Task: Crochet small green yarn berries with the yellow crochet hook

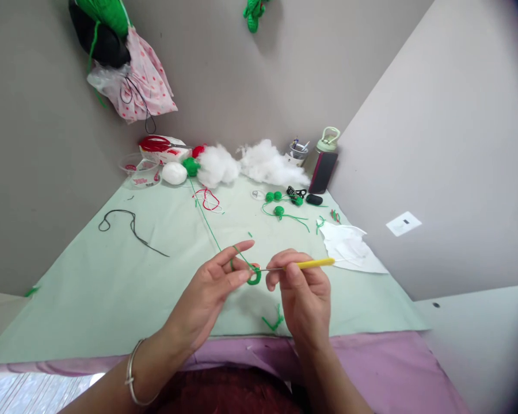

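Note:
My left hand (216,287) pinches a small green crochet ring (254,277) between thumb and fingers, with green yarn (207,223) looped around its raised index finger. That strand runs back across the table to a green yarn ball (191,167). In my right hand (304,287) is a crochet hook with a yellow handle (317,263). Its thin metal shaft points left, and the tip meets the top of the ring. The exact stitch at the tip is too small to make out. A scrap of green yarn (274,321) lies below the hands.
White stuffing (218,167), a white yarn ball (174,173), a plastic tub (142,175) and red scissors (159,144) stand along the back. A bottle (328,144) leans near a phone (323,172). Small green balls (278,212) and white paper (349,247) lie right; black cord (132,224) lies left.

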The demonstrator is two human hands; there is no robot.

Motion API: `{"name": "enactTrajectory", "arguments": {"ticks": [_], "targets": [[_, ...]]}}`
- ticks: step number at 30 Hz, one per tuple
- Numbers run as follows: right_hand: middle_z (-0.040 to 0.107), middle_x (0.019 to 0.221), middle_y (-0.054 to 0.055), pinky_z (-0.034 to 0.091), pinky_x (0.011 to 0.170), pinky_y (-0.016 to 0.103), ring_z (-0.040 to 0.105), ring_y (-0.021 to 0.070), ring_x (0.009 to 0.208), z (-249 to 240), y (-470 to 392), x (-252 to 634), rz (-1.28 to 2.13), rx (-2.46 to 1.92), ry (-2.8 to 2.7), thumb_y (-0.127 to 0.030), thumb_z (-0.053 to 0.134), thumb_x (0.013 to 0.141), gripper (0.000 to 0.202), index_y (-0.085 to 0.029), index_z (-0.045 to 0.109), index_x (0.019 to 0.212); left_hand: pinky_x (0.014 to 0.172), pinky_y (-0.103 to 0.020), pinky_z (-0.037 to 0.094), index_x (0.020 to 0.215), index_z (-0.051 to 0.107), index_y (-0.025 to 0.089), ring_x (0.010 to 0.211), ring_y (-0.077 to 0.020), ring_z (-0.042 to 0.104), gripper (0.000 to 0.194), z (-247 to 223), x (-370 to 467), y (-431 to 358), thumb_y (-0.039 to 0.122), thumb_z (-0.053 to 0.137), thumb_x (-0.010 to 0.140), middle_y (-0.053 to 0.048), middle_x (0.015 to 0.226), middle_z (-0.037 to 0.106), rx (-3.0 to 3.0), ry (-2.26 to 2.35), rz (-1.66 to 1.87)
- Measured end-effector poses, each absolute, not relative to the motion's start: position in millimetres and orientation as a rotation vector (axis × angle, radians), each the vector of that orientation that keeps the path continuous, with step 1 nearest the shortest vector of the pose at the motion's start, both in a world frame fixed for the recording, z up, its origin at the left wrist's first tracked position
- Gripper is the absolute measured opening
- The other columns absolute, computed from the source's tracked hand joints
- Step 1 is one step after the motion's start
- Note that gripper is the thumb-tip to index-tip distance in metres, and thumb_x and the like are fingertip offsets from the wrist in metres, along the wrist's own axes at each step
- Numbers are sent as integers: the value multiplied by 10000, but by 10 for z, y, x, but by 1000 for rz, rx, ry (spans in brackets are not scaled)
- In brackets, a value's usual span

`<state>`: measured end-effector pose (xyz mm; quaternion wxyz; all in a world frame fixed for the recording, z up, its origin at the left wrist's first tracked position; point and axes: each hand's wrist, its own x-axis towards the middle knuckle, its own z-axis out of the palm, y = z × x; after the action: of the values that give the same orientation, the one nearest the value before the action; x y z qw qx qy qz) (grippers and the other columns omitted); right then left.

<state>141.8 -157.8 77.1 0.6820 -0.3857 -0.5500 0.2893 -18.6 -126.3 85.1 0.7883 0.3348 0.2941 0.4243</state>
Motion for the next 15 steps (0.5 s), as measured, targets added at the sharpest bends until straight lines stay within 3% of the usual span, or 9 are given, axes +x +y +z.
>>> {"name": "enactTrajectory", "arguments": {"ticks": [3,5,7,11,15], "targets": [[703,911,30,591,672,307,689,157,757,719,-1585,1385,448,-949,-1386,-160,587,1020,219,-274,773,1046,1039,-315,402,1300,752,344,1036,-186,622,504,859,-148,-1316,277,881,817,25,860,678,879,707,989],[720,1032,57,604,755,319,714,189,920,657,-1613,1357,97,-1012,-1558,-87,641,970,315,-299,780,1156,1043,-324,403,1332,732,334,1063,-192,618,530,852,-133,-1335,306,878,823,12,927,716,854,702,952],[724,1098,71,608,776,329,714,201,963,623,-1631,1350,-95,-1008,-1624,-51,647,951,391,-308,766,1221,1039,-333,410,1343,724,294,1052,-188,618,512,840,-137,-1322,321,852,849,-6,972,736,746,649,876],[714,895,43,584,707,340,683,187,808,694,-1601,1414,255,-972,-1380,-123,598,997,238,-261,780,1064,1036,-336,403,1258,773,201,1010,-177,605,373,829,-193,-1231,259,782,890,-42,1005,737,610,541,825],[656,797,15,524,582,283,593,124,610,786,-1549,1458,720,-847,-1065,-255,634,1003,168,-229,772,910,1005,-317,379,1233,787,215,971,-170,578,346,850,-233,-1196,262,768,891,-18,938,696,687,562,839]]}}
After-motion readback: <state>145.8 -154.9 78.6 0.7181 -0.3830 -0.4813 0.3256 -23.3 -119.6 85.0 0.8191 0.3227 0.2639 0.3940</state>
